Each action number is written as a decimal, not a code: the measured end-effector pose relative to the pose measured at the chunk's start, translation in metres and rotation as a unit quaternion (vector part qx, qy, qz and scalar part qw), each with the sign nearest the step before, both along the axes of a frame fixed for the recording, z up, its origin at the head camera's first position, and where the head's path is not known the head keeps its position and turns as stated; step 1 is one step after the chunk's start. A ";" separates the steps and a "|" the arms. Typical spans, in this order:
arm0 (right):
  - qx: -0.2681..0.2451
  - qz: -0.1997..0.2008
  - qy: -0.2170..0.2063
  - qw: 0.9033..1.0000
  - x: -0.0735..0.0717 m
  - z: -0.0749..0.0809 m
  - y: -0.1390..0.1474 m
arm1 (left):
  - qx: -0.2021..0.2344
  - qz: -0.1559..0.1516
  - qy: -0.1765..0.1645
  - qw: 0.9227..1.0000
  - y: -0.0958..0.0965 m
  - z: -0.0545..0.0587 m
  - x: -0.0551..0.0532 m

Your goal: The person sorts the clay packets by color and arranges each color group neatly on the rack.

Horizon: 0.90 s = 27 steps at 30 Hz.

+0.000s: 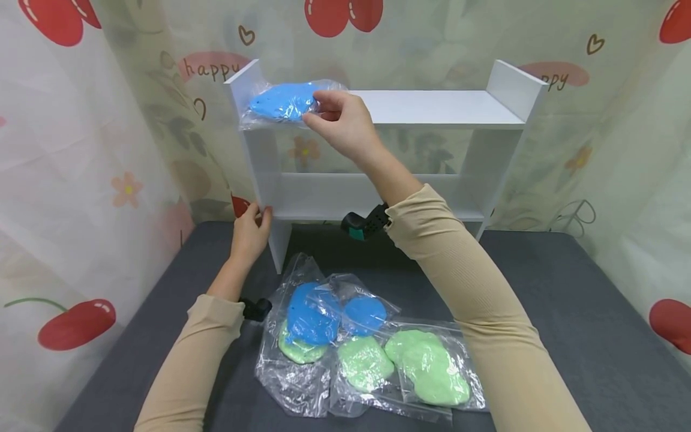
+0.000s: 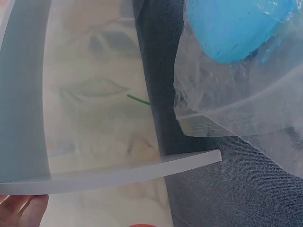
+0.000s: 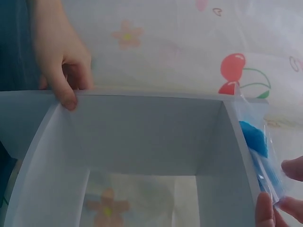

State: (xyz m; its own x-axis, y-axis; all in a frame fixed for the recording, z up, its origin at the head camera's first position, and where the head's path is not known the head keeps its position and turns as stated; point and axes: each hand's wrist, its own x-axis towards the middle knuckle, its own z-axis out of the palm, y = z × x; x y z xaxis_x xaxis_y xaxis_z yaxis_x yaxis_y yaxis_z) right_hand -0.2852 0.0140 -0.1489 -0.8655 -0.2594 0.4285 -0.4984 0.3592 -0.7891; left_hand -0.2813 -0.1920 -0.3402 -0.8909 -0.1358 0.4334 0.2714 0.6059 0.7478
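A clear plastic bag of blue putty-like stuff (image 1: 283, 101) lies at the left end of the white shelf unit's (image 1: 432, 108) top board. My right hand (image 1: 345, 123) pinches the bag's right side between thumb and fingers. In the right wrist view, the fingertips (image 3: 294, 169) are around the bag's edge. Lower down, my left hand (image 1: 251, 234) grips the unit's left side panel (image 1: 261, 159), near the middle board. The right wrist view has the left thumb on the panel's front edge; the left wrist view catches only some fingertips (image 2: 28, 210) there.
On the dark table (image 1: 545, 300), in front of the unit, several clear bags overlap. Some hold blue stuff (image 1: 313, 312), others green stuff (image 1: 432, 366). A patterned curtain (image 1: 415, 54) hangs behind the unit and at both sides. A thin cable (image 1: 580, 213) lies at the back right.
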 end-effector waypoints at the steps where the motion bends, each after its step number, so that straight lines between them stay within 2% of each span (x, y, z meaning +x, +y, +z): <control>1: 0.009 -0.004 0.002 1.000 0.000 0.000 0.000 | 0.000 0.000 0.000 1.000 0.000 0.000 0.000; 5: 0.029 -0.021 0.010 0.999 0.001 -0.002 0.001 | -0.001 0.001 -0.003 1.000 -0.001 -0.001 0.000; 11: 0.025 -0.020 0.035 0.999 0.003 -0.006 0.005 | -0.002 0.003 -0.001 1.000 0.000 -0.001 0.000; 15: 0.003 -0.013 0.049 0.999 0.006 -0.008 0.009 | -0.003 0.004 0.001 1.000 0.001 0.000 0.000; 23: -0.057 -0.007 0.052 0.997 0.013 -0.012 0.022 | -0.001 0.000 0.003 1.000 0.000 -0.002 -0.001; 27: -0.060 0.001 0.055 0.997 0.017 -0.016 0.030 | -0.001 -0.001 0.007 1.000 0.000 -0.002 -0.001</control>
State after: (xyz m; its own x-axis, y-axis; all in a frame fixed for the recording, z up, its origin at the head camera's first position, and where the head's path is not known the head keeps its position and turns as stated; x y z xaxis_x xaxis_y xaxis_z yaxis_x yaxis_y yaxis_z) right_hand -0.2684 0.0439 -0.1650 -0.8110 -0.2024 0.5489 -0.5849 0.2638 -0.7670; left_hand -0.2823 -0.1920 -0.3425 -0.8854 -0.1336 0.4451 0.2822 0.6064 0.7434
